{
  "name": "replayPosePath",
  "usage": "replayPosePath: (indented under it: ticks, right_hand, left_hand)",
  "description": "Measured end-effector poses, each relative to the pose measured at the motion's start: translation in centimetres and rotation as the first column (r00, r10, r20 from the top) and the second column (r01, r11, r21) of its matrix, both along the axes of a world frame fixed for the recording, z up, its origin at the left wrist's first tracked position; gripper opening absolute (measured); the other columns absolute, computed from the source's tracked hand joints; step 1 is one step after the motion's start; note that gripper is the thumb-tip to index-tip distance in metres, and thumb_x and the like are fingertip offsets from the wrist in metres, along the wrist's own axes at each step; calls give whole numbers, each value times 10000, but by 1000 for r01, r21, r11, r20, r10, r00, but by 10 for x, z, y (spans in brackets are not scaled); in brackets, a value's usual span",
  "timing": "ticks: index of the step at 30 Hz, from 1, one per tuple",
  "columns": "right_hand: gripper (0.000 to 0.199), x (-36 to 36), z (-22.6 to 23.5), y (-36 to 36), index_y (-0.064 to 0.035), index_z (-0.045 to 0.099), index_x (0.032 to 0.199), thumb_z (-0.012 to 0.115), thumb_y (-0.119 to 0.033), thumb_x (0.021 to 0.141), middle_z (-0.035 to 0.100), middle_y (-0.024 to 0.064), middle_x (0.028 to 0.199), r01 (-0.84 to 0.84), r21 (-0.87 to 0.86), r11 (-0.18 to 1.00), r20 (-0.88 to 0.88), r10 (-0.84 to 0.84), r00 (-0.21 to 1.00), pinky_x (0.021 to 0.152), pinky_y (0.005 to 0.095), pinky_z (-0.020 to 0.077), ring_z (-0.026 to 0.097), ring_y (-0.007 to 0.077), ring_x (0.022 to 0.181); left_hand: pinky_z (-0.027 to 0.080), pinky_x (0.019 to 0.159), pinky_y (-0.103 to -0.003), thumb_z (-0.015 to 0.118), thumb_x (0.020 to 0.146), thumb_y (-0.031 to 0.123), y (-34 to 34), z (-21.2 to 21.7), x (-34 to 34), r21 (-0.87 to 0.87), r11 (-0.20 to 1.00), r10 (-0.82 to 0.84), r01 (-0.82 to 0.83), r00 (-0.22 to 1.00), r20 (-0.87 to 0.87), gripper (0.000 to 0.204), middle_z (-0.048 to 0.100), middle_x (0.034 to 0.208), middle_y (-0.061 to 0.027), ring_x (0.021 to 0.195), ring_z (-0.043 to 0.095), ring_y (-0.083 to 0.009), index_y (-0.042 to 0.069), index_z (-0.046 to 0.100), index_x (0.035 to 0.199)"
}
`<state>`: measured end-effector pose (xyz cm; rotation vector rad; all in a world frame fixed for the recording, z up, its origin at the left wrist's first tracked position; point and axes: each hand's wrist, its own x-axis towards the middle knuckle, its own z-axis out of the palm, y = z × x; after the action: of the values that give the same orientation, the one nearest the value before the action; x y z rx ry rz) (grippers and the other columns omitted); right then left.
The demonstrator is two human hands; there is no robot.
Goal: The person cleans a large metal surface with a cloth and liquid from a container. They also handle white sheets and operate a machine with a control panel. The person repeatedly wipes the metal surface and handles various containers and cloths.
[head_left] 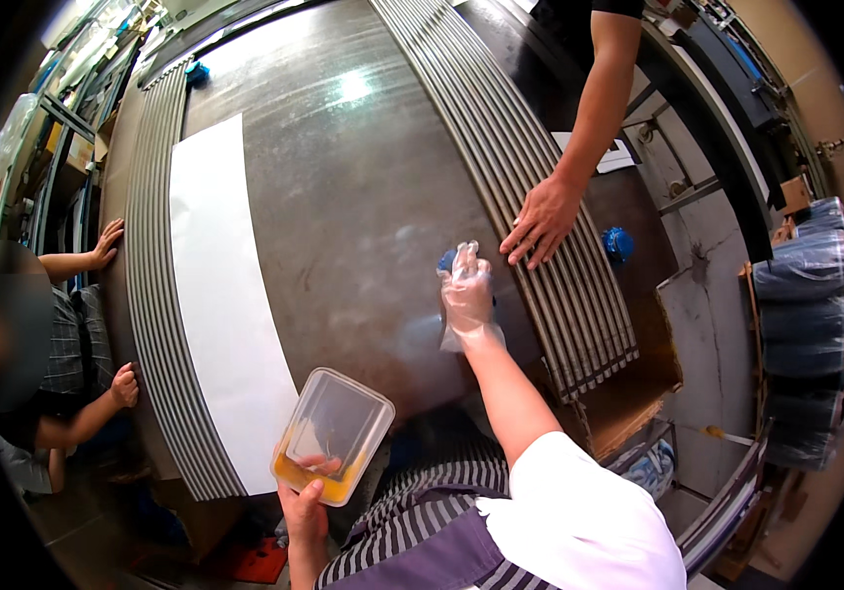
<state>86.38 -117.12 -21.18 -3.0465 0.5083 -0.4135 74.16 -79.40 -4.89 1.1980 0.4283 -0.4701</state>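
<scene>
My left hand (pixel 305 513) grips a clear rectangular plastic container (pixel 343 418) from beneath, near the table's front edge. Yellow liquid (pixel 335 484) has pooled at the container's lower end, since it is tilted. A thin clear plastic glove covers my right hand (pixel 468 298), which is stretched forward over the dark flat tabletop (pixel 363 206). Its fingers are closed around something blue (pixel 446 262), mostly hidden, perhaps a wad of cloth. Just right of this hand lies a row of parallel metal rods (pixel 500 128).
A co-worker's hand (pixel 547 218) rests on the right-hand rods. Another person's hands (pixel 124 384) touch the left edge, beside more rods (pixel 151 246). White sheet (pixel 220 265) lies along the left. Blue round objects (pixel 618 245) sit at the right and far left. Wrapped rolls (pixel 808 324) stand far right.
</scene>
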Motion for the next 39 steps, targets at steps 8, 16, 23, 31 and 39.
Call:
replayPosePath:
  ticks: [8,16,23,31,39]
  right_hand:
    - [566,-21,-2,-7,143,503,1280,651,-223,875,534,327,1309,29,84,996,210,-46,977,893,399,494,591,386,1022]
    - [597,-98,10,8,138,472,1323,664,-195,866,530,298,1321,80,113,990,125,-94,988,937,432,472,563,398,1034]
    - [631,-145,5,20,101,473,1343,685,-209,836,497,276,1374,-58,9,998,59,58,997,966,435,457,540,387,1081]
    - [562,-56,-26,-23,104,464,1335,615,-115,839,528,284,1330,38,-11,999,110,-36,993,898,401,505,583,365,1005]
    - [482,-32,-25,-16,77,547,1274,606,-211,892,567,243,1316,146,-225,963,94,-128,987,966,336,457,583,332,1150]
  left_hand:
    - [510,929,-466,777,722,198,0,6,2,43,997,-63,61,997,37,908,592,1138,-143,1042,640,-326,53,298,1480]
    - [510,926,-471,769,728,188,7,15,1,56,991,-125,123,992,32,651,597,1141,-147,1054,638,-334,7,459,1271]
    - [511,927,-486,751,738,178,9,19,-12,34,986,-165,163,986,30,664,587,1154,-153,1069,634,-344,12,434,1297]
    - [512,926,-488,751,727,180,1,19,-17,59,985,-167,165,986,23,663,591,1147,-154,1063,638,-341,-10,456,1290]
    - [499,947,-474,754,728,184,8,17,-22,58,986,-156,156,988,0,652,596,1145,-164,1058,641,-342,-24,468,1276]
